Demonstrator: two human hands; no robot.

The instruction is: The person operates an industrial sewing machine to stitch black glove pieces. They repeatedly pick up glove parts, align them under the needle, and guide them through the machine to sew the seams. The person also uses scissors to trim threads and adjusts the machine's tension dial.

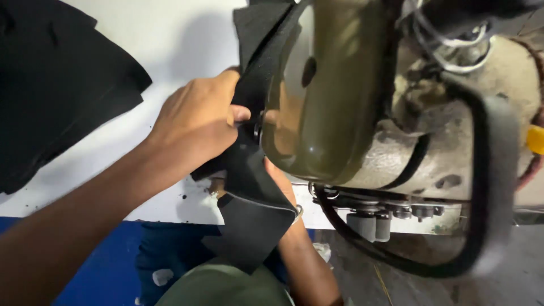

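Observation:
My left hand point(195, 122) grips a piece of black fabric point(249, 198) right against the olive-green head of a sewing machine point(323, 90). The fabric runs from above the hand down past the white table edge and hangs over my lap. My right forearm point(303, 249) reaches up from below under the fabric; the right hand itself is hidden behind the cloth and the machine head, so its grip cannot be seen. The needle area is hidden by the machine head.
A pile of black fabric point(51, 85) lies at the left on the white table point(170, 39). A black drive belt point(481, 187) loops around the machine's worn right end. Blue cloth point(102, 266) and a grey floor point(510, 272) show below.

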